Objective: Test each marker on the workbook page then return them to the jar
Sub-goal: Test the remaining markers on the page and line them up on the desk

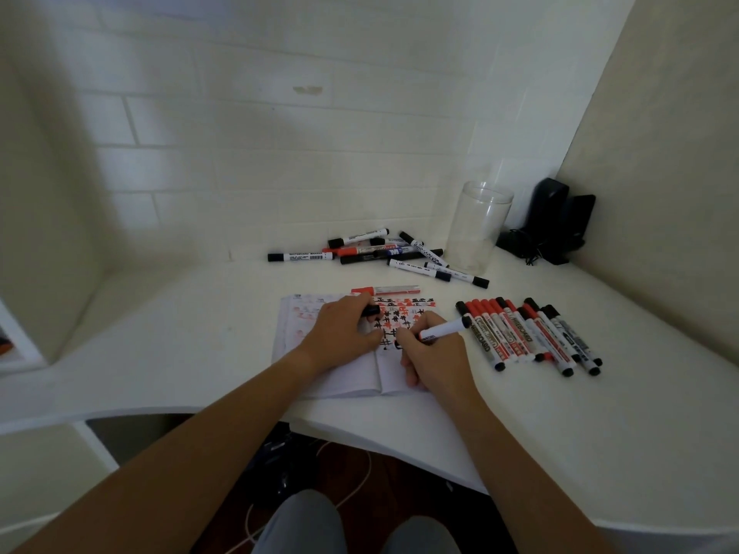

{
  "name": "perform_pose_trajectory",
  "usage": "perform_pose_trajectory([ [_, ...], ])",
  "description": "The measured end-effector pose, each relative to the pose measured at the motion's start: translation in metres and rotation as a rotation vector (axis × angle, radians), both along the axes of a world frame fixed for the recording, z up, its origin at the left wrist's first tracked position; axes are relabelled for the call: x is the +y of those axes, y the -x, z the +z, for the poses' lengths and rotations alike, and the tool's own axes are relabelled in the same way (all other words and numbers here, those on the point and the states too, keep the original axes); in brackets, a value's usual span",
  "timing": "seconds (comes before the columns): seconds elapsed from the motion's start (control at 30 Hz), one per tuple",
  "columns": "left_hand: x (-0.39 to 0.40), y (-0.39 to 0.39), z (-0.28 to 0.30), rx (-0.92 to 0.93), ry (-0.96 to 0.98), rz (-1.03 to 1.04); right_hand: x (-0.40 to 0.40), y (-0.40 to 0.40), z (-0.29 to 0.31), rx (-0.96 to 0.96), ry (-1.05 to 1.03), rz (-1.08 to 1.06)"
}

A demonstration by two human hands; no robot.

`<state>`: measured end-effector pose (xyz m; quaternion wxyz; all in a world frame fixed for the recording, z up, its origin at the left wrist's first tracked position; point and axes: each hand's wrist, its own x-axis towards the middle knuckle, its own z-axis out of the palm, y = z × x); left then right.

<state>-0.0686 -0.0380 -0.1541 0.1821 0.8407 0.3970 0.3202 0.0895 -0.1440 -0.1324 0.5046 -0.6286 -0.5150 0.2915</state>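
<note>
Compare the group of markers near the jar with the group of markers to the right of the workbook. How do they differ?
The markers near the jar lie in a loose pile, crossing and pointing many ways; the markers right of the workbook lie in a neat row, side by side and nearly parallel. The pile sits at the back by the wall, beside the empty glass jar; the row lies nearer the person. Both groups mix red and black caps, and both lie on the white desk, outside the jar.

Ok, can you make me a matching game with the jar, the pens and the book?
Things:
1. jar
2. row of pens
3. pile of pens
4. book

Places or states:
A. under both hands
B. empty, in the back corner
C. jumbled near the wall
D. lined up side by side on the right

Pairs: 1-B, 2-D, 3-C, 4-A
</note>
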Motion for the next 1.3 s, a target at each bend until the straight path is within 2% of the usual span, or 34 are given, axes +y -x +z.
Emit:
perform_pose_trajectory([
  [0.17, 0.0001, -0.0006, 0.0003, -0.006, -0.010, 0.006, -0.0006, -0.0006, -0.0003, 0.005, 0.011, 0.019],
  [0.33, 0.0019, -0.0005, -0.0024, 0.000, -0.008, 0.008, -0.0003, -0.0015, -0.0013, -0.005, -0.006, -0.061],
  [0.5, 0.0023, -0.0009, -0.0031, 0.000, -0.027, 0.012, 0.0010, -0.0005, -0.0027, 0.003, -0.007, 0.029],
  [0.7, 0.0035, -0.0009, -0.0046, -0.004, -0.031, 0.003, 0.0015, -0.0016, -0.0029, -0.005, -0.019, -0.063],
  [0.9, 0.0018, -0.0008, -0.0030, 0.000, -0.043, -0.009, 0.0030, -0.0012, -0.0026, -0.011, -0.007, 0.005],
  [1.3, 0.0035, -0.0014, -0.0056, 0.035, -0.086, -0.024, 0.0032, -0.0039, -0.0045, 0.019, -0.008, -0.031],
])
